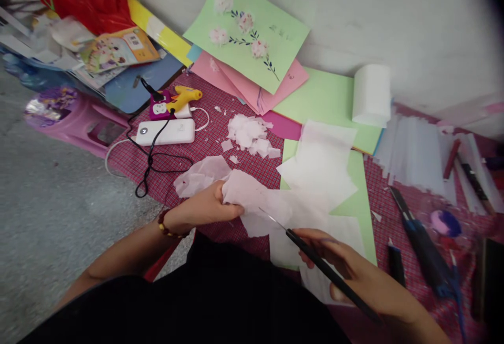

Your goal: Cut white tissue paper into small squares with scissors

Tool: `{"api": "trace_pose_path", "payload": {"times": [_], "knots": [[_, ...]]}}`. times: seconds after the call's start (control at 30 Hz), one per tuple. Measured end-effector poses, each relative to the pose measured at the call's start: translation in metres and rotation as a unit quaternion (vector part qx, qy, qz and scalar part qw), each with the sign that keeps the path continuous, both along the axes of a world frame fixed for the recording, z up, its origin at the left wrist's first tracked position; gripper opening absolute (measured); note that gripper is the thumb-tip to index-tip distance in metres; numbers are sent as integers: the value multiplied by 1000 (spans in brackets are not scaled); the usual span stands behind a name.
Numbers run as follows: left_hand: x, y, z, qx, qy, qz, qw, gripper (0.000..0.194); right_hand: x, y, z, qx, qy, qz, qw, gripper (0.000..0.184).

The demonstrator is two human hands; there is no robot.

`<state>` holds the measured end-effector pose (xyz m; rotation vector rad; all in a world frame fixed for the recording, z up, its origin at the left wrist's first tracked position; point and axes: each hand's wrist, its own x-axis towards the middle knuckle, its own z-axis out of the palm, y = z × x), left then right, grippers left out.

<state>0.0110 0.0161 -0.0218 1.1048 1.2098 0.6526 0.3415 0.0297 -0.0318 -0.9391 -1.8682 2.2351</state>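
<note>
My left hand (210, 205) is closed on a thin white tissue (255, 197), pinching its left edge between thumb and fingers. Long and slim, a black-handled tool with a thin pointed metal tip (326, 269) is gripped in my right hand (346, 265). Its tip reaches over the tissue, but I cannot tell whether it touches. Under and beyond the tissue, white paper sheets (326, 160) overlap on a green sheet (366, 202). A crumpled translucent wrap (200, 173) lies by my left hand. Small cut white pieces (247, 131) are heaped farther back.
A yellow glue gun (184, 97), a white power bank (165, 132) and black cable lie at left. Green paper with flowers (252, 34) leans at the back. A tissue roll (371, 94), glue sticks (417, 149) and a dark blue cutter (425, 254) are at right.
</note>
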Motion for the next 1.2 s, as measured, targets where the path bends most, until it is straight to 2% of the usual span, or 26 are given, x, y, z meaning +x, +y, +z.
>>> {"api": "trace_pose_path", "payload": {"times": [0.17, 0.5, 0.6, 0.7, 0.83, 1.2], "knots": [[6, 0, -1, -2, -28, 44, 999, 12, -5, 2, 1, 14, -29, -5, 999, 67], [9, 1, -2, -17, -38, 54, 998, 18, -8, -1, -8, 40, -75, -28, 996, 47], [6, 1, -2, -32, -103, 45, 993, 25, -8, -1, -8, 41, -82, -25, 995, 42], [3, 0, -2, -79, -154, 70, 982, 27, -6, -1, -3, 60, -81, -2, 995, 49], [3, -4, -2, -111, -119, 57, 985, 18, -5, -3, 4, 71, -56, 30, 995, 63], [17, -11, -11, -95, -30, -24, 995, 15, -17, -1, 8, 104, -76, 42, 991, 66]]}}
